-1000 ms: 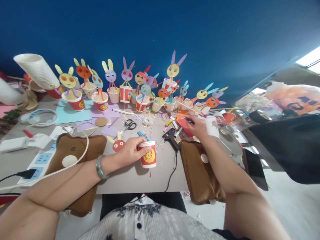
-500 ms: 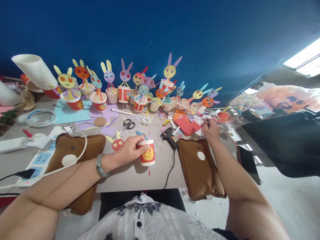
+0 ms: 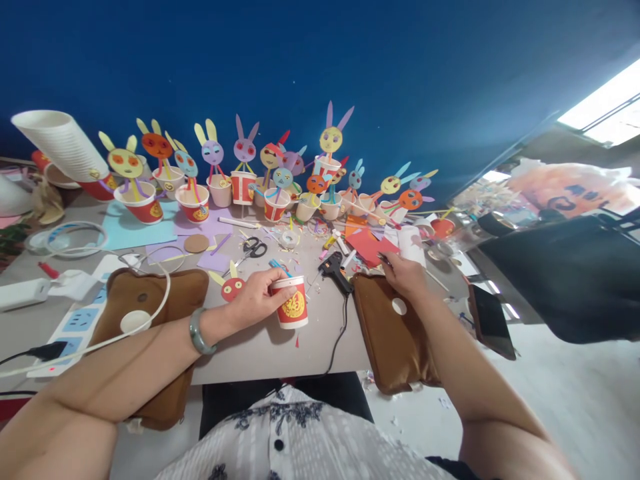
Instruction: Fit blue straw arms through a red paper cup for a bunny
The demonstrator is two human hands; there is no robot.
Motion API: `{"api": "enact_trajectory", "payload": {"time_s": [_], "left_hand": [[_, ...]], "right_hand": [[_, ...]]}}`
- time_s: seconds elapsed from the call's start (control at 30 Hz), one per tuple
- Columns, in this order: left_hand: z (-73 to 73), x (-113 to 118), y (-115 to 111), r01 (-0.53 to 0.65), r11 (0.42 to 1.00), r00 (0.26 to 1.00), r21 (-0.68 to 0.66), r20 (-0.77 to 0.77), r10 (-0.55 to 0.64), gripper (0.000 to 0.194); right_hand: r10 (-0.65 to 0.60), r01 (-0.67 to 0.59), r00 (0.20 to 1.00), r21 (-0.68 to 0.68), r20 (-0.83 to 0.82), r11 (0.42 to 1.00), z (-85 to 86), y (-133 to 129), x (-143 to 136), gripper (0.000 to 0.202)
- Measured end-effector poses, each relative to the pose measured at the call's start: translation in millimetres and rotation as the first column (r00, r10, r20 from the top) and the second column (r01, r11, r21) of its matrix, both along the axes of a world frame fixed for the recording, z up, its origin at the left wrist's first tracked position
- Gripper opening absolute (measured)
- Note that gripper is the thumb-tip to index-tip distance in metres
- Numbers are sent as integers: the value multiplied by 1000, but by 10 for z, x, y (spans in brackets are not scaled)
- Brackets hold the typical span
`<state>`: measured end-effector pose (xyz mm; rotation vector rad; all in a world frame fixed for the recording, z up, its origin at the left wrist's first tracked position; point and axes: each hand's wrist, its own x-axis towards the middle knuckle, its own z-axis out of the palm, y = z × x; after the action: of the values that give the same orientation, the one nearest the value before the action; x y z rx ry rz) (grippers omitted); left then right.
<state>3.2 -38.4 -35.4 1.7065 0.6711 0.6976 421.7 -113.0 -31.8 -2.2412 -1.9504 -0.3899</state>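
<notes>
Firstly, at the upper left of the frame I note a leaning cup stack [image 3: 65, 143]; a row of rabbit-headed cups [image 3: 243, 188] runs rightward from it. At the lower left lies a power strip [image 3: 77, 321], then a brown pouch [image 3: 187, 293] under the forearm. Left of centre I record a red paper rabbit head [image 3: 233, 289], with scissors [image 3: 255, 247] above it.

At the centre, the left hand [image 3: 255, 299] pinches the red paper cup [image 3: 293, 311] at its upper left side, thumb across the front below the rim. The cup is near upright; I cannot tell whether its base bears on the tabletop [image 3: 260, 353]. Blue strips [image 3: 280, 269] show behind the rim.

My assessment: the cup is light, thin-walled and easily dented, its printed surface probably a little slippery. The rolled rim should be stiffest, so hold lightly just beneath it, clear of the strips.

Right of centre lie a glue gun [image 3: 337, 272] and red paper [image 3: 367, 247]. Beyond, the right hand [image 3: 407, 275] has its fingers drawn together on a small dark item [image 3: 384, 259], too small to identify.
</notes>
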Motion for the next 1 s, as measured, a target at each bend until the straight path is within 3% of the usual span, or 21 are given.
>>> {"api": "enact_trajectory", "payload": {"time_s": [0.33, 0.53, 0.67, 0.77, 0.9, 1.0], "left_hand": [[2, 8, 6, -8, 1000, 1000, 4, 3, 8, 28], [21, 8, 26, -57, 998, 998, 24, 36, 56, 27], [41, 4, 33, -79, 997, 996, 21, 49, 78, 29], [61, 7, 34, -88, 996, 995, 25, 51, 86, 29], [71, 12, 35, -84, 996, 995, 24, 48, 83, 29], [70, 12, 38, -94, 994, 995, 48, 39, 93, 28]], "right_hand": [[96, -95, 992, -22, 78, 995, 142, -165, -232, 27], [227, -227, 974, 5, 24, 974, 245, -184, -672, 25], [441, -432, 890, 90, -118, 897, 354, -107, -1094, 25], [554, -552, 815, 64, -173, 832, 410, -59, -1350, 27], [534, -558, 809, -38, -244, 829, 372, -41, -1455, 32], [431, -461, 862, -59, -267, 885, 279, 5, -1307, 32]]}}
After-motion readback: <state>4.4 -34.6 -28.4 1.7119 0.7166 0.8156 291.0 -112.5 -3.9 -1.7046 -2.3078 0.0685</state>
